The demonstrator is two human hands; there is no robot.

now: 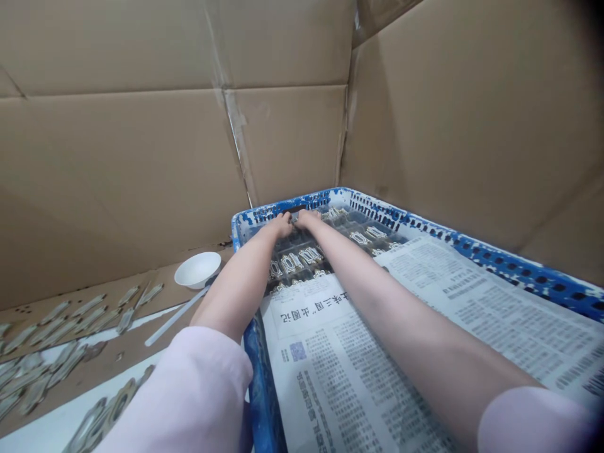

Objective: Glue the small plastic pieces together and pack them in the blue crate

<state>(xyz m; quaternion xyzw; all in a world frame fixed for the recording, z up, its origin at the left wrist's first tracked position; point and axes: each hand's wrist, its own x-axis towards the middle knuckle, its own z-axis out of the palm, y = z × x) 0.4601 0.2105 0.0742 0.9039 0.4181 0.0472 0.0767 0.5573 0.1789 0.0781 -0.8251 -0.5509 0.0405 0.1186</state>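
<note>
Left hand (pixel 282 224) and right hand (pixel 307 219), fingers curled, meet at the blue crate's (pixel 377 211) far edge above metal pieces (pixel 295 262); any grip is hidden.

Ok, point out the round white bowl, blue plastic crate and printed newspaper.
Round white bowl (pixel 197 270), head view, on its inner hollow.
Blue plastic crate (pixel 500 261), head view, on its right rim.
Printed newspaper (pixel 358 377), head view, on a text column.

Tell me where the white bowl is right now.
In the head view, the white bowl sits on the cardboard left of the person's left forearm and the blue plastic crate, just above a long pale strip.
</note>
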